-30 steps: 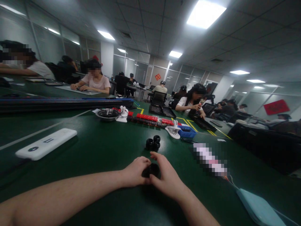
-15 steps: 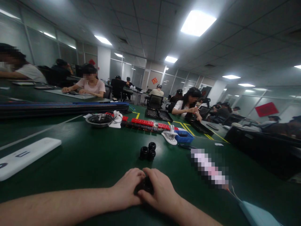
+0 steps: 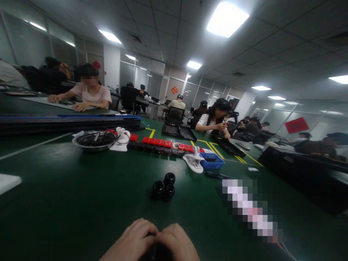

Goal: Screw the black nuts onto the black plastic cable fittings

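My left hand and my right hand are together at the bottom edge of the view, fingertips meeting. Both are closed round a dark, glossy black part, mostly hidden beneath the fingers and cut off by the frame. Just beyond them on the green table stand three small black ring-shaped parts, hollow on top and grouped close together. Neither hand touches this group.
Farther back lie a metal bowl with black items, a row of red and black blocks, a white stand and a blue bin. A white slab is at the left. Co-workers sit at the tables beyond.
The view has shifted, so both hands now appear lower, near the bottom edge. They stay closed together. The white slab has mostly left the view at the left.
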A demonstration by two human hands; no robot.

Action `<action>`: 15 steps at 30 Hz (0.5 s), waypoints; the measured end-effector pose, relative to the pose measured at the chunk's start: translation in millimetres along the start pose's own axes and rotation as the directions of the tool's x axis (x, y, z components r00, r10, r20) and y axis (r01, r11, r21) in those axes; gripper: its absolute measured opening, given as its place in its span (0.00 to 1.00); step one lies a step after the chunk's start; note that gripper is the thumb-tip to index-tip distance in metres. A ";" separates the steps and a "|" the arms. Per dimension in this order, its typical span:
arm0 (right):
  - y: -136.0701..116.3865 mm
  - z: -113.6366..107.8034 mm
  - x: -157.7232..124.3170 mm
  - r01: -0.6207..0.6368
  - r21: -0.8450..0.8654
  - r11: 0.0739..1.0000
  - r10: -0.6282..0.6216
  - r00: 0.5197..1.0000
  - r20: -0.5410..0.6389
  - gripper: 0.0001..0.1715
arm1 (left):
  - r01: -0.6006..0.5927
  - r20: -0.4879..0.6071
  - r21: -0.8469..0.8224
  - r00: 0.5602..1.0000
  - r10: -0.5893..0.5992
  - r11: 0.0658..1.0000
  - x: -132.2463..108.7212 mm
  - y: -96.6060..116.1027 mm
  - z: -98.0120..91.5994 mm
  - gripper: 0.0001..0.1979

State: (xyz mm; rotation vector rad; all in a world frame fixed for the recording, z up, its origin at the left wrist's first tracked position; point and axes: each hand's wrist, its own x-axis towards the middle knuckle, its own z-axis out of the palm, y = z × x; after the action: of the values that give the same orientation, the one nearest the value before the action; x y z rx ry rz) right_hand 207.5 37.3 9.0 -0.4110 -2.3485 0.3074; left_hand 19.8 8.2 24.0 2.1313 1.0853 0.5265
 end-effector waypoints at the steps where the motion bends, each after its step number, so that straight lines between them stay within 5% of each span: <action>1: -0.5 2.5 -0.2 0.001 0.008 1.000 -0.001 1.000 -0.004 0.19 | -0.006 0.000 0.001 1.000 0.006 1.000 0.9 -3.8 1.4 0.18; 5: -6.6 5.1 1.4 -0.011 0.066 0.998 0.019 0.991 -0.131 0.18 | 0.008 -0.003 0.008 1.000 -0.008 1.000 1.7 -4.4 2.2 0.19; 10: -14.0 -7.8 6.8 0.111 0.122 0.986 -0.102 0.992 -0.073 0.21 | 0.081 -0.018 0.022 0.997 -0.081 0.996 -2.6 18.7 -3.7 0.18; 15: -26.0 -16.3 14.5 0.111 0.074 0.991 -0.097 0.981 -0.171 0.25 | 0.037 -0.065 0.058 0.997 -0.033 0.998 -5.8 24.0 -2.3 0.19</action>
State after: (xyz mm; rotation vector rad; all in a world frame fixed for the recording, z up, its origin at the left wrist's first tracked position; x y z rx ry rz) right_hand 203.5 20.5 38.2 -0.2623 -2.1764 0.3071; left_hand 28.1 -5.8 42.6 2.1554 1.1851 0.5557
